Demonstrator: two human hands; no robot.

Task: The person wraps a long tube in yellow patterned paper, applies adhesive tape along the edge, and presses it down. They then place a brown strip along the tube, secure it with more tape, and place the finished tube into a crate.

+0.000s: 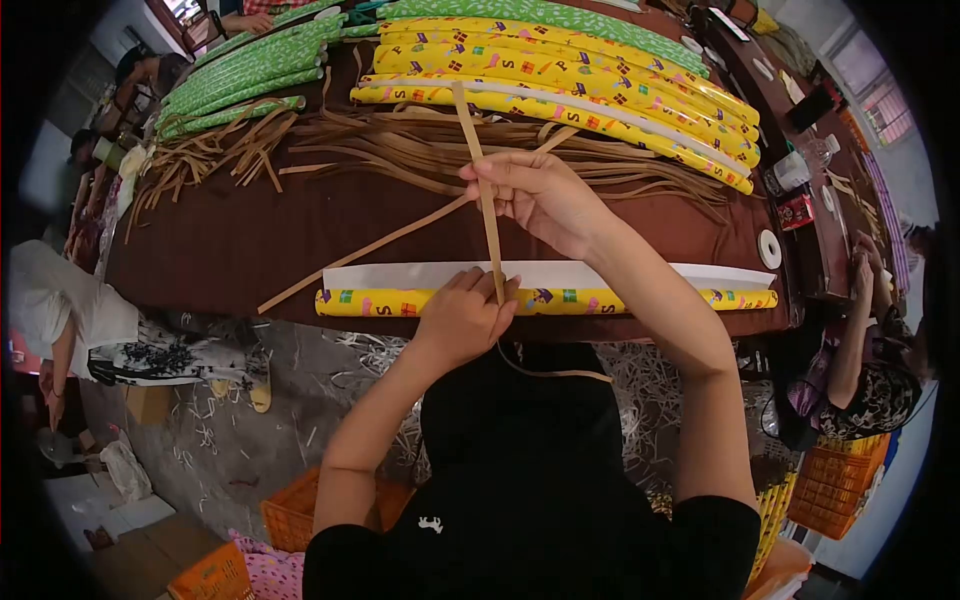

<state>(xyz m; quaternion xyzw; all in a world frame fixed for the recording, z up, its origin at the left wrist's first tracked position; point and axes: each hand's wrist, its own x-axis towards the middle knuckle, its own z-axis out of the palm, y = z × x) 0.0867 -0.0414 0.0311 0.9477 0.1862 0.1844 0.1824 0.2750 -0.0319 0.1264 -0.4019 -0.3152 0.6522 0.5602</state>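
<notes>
My left hand point(463, 312) pinches a thin brown strip point(487, 205) at the near edge of the table, right over a rolled yellow patterned paper tube point(620, 298) with a white flap. My right hand point(540, 195) grips the same strip higher up, holding it taut and nearly upright. The strip's loose end curls down past the table edge over my black top. A second brown strip point(360, 252) lies slanted across the brown tabletop point(220, 240).
Finished yellow tubes point(560, 80) and green tubes point(245, 75) are stacked at the far side, with loose brown strips point(400, 140) heaped in front. A tape roll point(769, 248) sits right. Seated people flank the table; orange crates point(835, 480) stand on the floor.
</notes>
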